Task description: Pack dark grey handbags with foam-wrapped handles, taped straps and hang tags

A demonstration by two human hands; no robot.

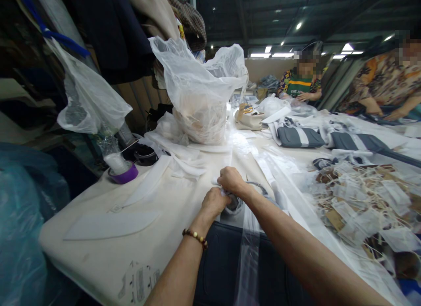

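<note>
A dark navy bag [223, 262] lies flat in front of me at the table's near edge. A clear plastic strip [248, 253] runs over its middle. Just beyond its far edge, a grey rolled part [234, 203] sits partly inside white wrapping [237, 209]. My left hand [215, 201], below a beaded bracelet, is closed at the left side of this wrapping. My right hand [231, 181] is closed just beyond it, the two almost touching. Fingers cover most of what they pinch. A thin grey cord or strap [258, 185] curves out to the right.
White foam strips [112, 225] and a purple tape roll [123, 173] lie left. A full translucent plastic bag [200, 108] stands behind. Tags with strings [365, 205] are heaped right. More dark bags [299, 137] lie farther back, where two people work across the table.
</note>
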